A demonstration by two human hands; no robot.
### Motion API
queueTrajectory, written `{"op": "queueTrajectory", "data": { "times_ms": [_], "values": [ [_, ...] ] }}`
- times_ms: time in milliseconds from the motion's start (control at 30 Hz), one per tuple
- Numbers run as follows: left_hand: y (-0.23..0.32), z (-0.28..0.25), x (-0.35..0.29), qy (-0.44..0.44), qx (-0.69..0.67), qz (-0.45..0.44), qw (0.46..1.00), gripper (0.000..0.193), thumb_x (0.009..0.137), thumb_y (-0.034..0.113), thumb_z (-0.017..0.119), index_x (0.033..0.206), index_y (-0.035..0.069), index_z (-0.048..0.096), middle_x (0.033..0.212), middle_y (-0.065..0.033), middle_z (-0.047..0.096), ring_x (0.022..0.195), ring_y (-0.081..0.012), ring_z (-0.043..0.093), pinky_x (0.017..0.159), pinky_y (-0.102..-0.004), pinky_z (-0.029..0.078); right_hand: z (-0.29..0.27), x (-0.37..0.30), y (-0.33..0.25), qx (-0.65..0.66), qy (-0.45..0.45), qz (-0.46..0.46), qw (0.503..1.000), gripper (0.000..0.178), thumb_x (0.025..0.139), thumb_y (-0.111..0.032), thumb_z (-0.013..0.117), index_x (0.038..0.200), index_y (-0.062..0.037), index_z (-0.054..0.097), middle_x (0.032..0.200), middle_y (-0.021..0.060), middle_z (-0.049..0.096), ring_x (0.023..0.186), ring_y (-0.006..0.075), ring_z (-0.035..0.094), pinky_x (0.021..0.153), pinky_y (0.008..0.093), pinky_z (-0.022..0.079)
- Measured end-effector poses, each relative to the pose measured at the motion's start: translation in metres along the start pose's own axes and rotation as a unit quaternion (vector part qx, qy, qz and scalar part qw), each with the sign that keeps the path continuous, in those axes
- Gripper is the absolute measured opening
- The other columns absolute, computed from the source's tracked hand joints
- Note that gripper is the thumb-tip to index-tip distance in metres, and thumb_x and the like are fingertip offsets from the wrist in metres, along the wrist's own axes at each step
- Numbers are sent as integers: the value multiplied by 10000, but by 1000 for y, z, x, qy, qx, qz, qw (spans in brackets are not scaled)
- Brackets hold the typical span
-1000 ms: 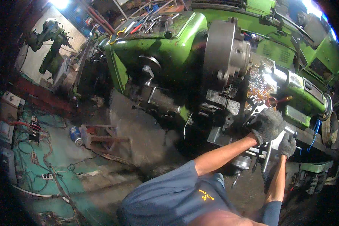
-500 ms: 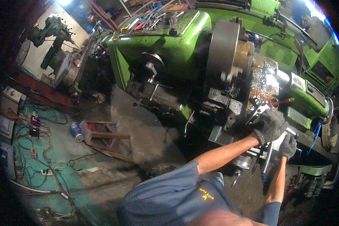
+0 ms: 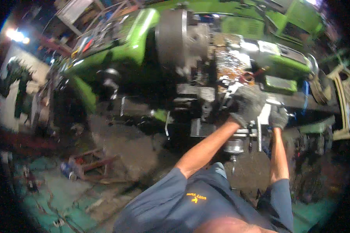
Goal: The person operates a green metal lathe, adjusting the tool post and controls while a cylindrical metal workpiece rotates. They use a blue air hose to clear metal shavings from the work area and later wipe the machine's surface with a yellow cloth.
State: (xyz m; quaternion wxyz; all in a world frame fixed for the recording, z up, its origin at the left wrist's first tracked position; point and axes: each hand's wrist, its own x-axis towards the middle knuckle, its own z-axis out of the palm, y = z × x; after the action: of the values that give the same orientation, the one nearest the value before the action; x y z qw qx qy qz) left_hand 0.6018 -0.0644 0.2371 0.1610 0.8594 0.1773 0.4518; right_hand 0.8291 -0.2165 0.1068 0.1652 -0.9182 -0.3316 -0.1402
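Observation:
Both my hands wear grey work gloves at the carriage of a green metal lathe. My left hand point(image 3: 248, 104) is closed over the top of the tool post area; its fingers curl away from view, and what they grip is hidden. Beside it to the right, my right hand point(image 3: 278, 117) is closed at the carriage's handles, but blur hides what it holds. A bright metal lever point(image 3: 259, 134) slants down between the hands. Just beyond my left hand lies a brush with a reddish handle point(image 3: 261, 72). The large round chuck point(image 3: 171, 40) is to the left, its jaws smeared.
Metal chips cover the cross slide point(image 3: 227, 62) beyond my hands. A green tailstock point(image 3: 286, 58) stands to the right. Hand tools lie on the headstock point(image 3: 138, 42). Below left, a rusty metal frame point(image 3: 93, 163) and cables sit on the floor.
The whole view has turned, so the lathe and my hands appear farther left and higher, with more blur. Both hands stay at the same spots on the carriage.

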Motion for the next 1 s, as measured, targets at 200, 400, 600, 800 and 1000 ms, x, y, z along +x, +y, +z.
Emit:
{"op": "queueTrajectory", "data": {
  "times_ms": [200, 400, 600, 800, 1000],
  "values": [
    [1, 7, 1, 47, -33, -41, 998, 271, 885, 278, 650, 706, 77, 622, 692, -149, 585, 670, -359, 602, 606, -496, 450, -26, -4, -28, 46, 9, 27, 999, 375, 964, -460, 529, 1006, -129, 700, 908, 168, 702, 856, 392, 664, 756, 472, 513],
    [3, 3, 0, 10, -9, -23, 1000, 256, 873, 268, 656, 717, 67, 626, 680, -145, 591, 655, -348, 602, 597, -490, 446, -29, -9, -27, 65, 11, 51, 997, 426, 961, -515, 530, 914, -116, 671, 848, 169, 689, 825, 395, 661, 739, 491, 503],
    [0, 9, -1, -18, 34, -1, 999, 302, 892, 296, 629, 702, 63, 657, 679, -155, 622, 656, -359, 605, 602, -492, 446, -25, -5, -17, 109, -17, 68, 992, 326, 900, -405, 618, 979, -100, 702, 880, 182, 699, 837, 376, 671, 740, 464, 514],
    [-4, 13, -1, -4, 15, 3, 1000, 226, 870, 244, 637, 701, 94, 631, 684, -147, 577, 649, -356, 583, 605, -497, 426, -30, -6, -16, 114, -3, 29, 993, 241, 874, -359, 644, 914, -123, 661, 815, 173, 692, 801, 386, 678, 706, 484, 516],
    [-2, 7, 1, 5, -14, 3, 1000, 179, 842, 233, 655, 728, 95, 650, 729, -140, 604, 699, -359, 600, 649, -488, 450, -33, 1, 19, 337, -94, -30, 936, 175, 867, -252, 694, 870, -77, 684, 777, 130, 695, 710, 268, 692, 662, 385, 532]
  ]
}}
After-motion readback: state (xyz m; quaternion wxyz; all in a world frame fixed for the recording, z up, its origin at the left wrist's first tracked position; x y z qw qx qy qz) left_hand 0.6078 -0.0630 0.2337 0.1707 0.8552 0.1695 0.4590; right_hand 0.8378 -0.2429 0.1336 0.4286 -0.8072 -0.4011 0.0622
